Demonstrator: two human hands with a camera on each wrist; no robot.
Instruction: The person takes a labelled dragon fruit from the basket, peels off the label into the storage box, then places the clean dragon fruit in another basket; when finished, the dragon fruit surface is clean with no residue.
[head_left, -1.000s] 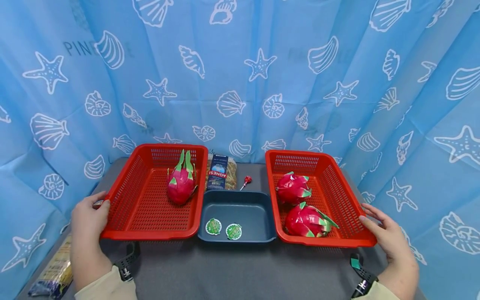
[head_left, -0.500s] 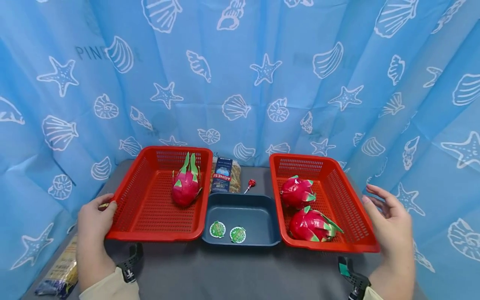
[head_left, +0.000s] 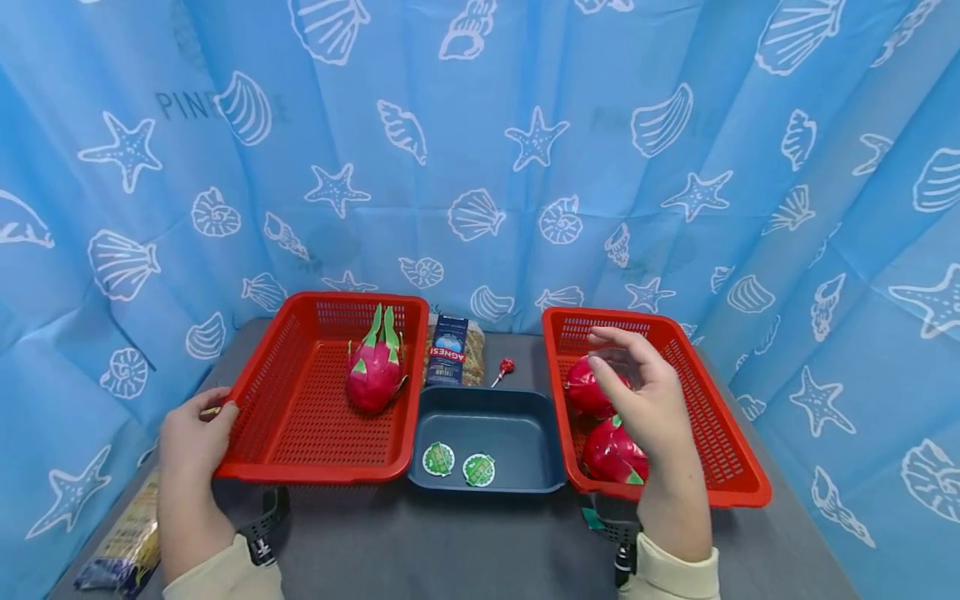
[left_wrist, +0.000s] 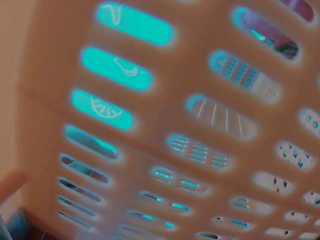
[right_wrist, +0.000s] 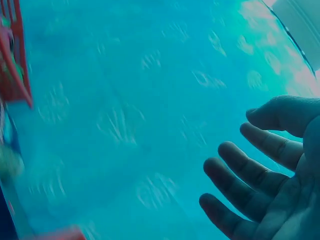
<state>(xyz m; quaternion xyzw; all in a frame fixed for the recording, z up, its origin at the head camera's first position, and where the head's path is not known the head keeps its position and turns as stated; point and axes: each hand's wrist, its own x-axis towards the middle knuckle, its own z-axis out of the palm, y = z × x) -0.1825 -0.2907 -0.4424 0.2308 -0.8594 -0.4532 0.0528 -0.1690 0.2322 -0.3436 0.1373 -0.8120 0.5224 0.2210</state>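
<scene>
My left hand [head_left: 193, 442] grips the outer left rim of a red plastic basket [head_left: 300, 442], whose slotted wall fills the left wrist view. One dragon fruit [head_left: 373, 375] with long green tips lies inside. My right hand [head_left: 652, 404] is over the other red basket [head_left: 723, 442], fingers loosely spread and nothing held; the right wrist view shows its bare palm and fingers [right_wrist: 240, 182]. Beneath it in the head view are two dragon fruits, the rear one [head_left: 583, 390] and the front one [head_left: 611, 454], both partly hidden by the hand.
Between the baskets stands a dark blue tray [head_left: 517, 433] with two round green-and-white pieces, one left [head_left: 438, 459] and one right [head_left: 478, 470]. Behind it lie an Agnesi pack [head_left: 450, 350] and a red lollipop [head_left: 507, 366]. Another pack [head_left: 127, 537] lies at lower left. A blue curtain [head_left: 480, 167] hangs behind.
My right hand has let go of the right basket's outer rim, risen and moved left over the dragon fruits. The left hand keeps its grip on the left basket. The head view has shifted slightly.
</scene>
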